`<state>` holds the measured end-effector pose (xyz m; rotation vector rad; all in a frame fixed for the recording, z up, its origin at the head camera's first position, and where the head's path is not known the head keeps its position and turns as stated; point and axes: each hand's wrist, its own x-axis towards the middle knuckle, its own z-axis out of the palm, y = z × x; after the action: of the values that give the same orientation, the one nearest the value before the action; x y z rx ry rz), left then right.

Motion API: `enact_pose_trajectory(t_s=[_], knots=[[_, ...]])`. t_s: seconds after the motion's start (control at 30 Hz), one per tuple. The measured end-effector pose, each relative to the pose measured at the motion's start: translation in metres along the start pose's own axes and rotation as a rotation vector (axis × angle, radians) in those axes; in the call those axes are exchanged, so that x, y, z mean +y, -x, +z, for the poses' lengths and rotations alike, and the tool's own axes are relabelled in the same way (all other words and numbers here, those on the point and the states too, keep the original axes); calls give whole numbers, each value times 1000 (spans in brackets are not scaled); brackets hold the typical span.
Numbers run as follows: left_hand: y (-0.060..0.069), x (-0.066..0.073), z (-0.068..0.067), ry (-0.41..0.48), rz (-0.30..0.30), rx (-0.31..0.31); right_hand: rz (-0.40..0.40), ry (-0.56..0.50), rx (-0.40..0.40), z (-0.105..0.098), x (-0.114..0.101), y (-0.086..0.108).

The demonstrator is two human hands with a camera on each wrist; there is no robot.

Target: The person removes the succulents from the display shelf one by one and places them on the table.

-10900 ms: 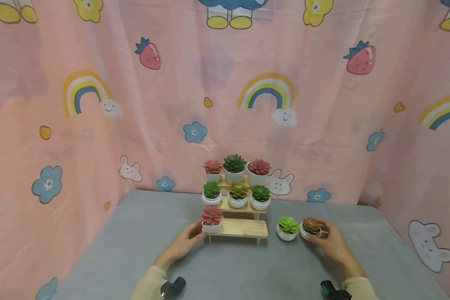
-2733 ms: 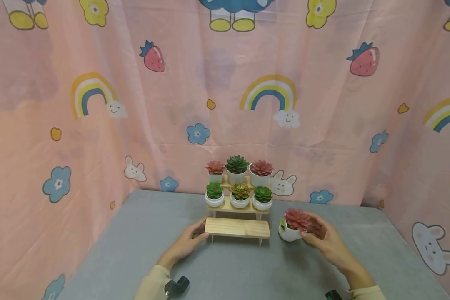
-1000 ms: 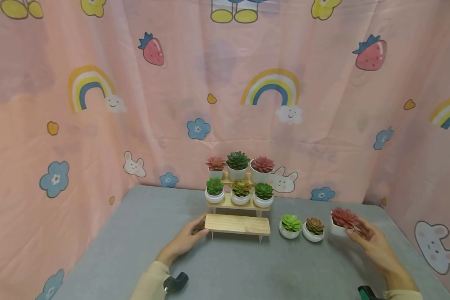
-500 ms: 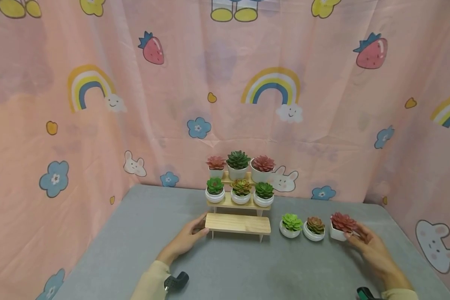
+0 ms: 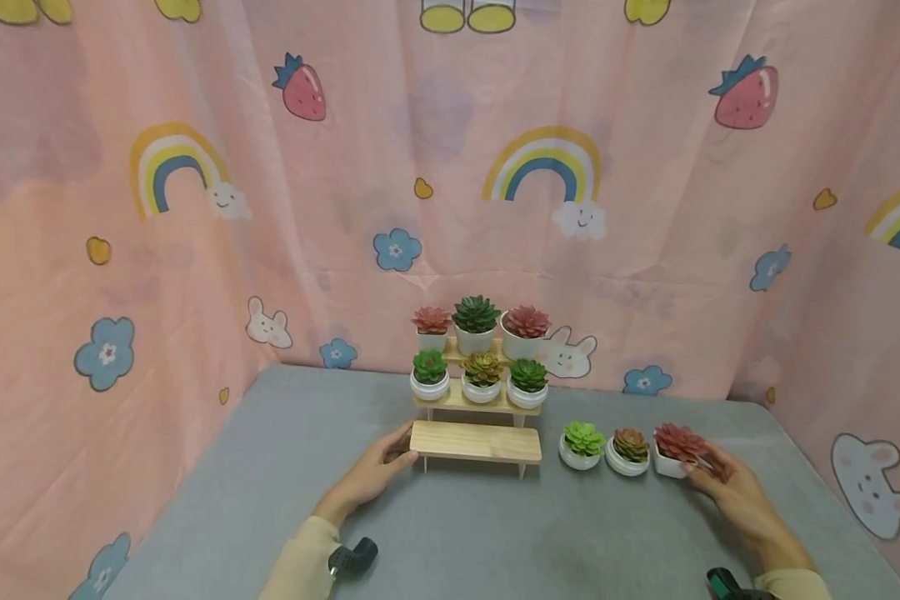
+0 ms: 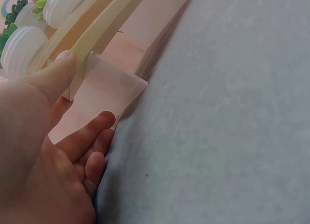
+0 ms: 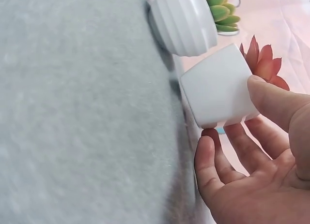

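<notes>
At the right of the table my right hand [image 5: 737,493] grips a square white pot [image 7: 220,88] holding a red succulent [image 5: 679,442]. The thumb lies on the pot's upper edge and fingers press its side. Left of it, almost touching, stands a brownish succulent [image 5: 630,448] in a round white pot, then a bright green succulent [image 5: 583,440]. My left hand [image 5: 367,479] pinches the left end of the lowest board of a tiered wooden stand [image 5: 476,442], thumb on the edge [image 6: 80,71]. Its other fingers curl beside the clear leg [image 6: 104,93]. No plants stand on that board.
On the middle step sit three potted succulents, the centre one yellowish [image 5: 482,371]. The top step holds three more, with a dark green one [image 5: 476,317] in the middle. A patterned pink curtain [image 5: 330,208] hangs behind the grey table [image 5: 285,433].
Earlier the red succulent stood on the lowest board; my right hand has carried it right, past the other two, set it down, then shifted it slightly left. The left hand stays at the board.
</notes>
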<state>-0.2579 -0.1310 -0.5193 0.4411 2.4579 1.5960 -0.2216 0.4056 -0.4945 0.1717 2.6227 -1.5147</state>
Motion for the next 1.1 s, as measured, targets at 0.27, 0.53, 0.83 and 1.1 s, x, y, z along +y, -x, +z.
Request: enact_pose_trajectory(t_s=[0.27,0.53,0.83,1.1], knots=[[-3,0,-1,7,1,0,-17,33,13,3,0,-2],[-2,-1,-3,-13,14,-4,-160,-127,-11,1,13,-1],[0,-1,-1,-8,31,-16,-162,-203,-52,1,24,0],[-1,1,-1,-11,41,-7,-155,-192,-28,-1,24,-2]])
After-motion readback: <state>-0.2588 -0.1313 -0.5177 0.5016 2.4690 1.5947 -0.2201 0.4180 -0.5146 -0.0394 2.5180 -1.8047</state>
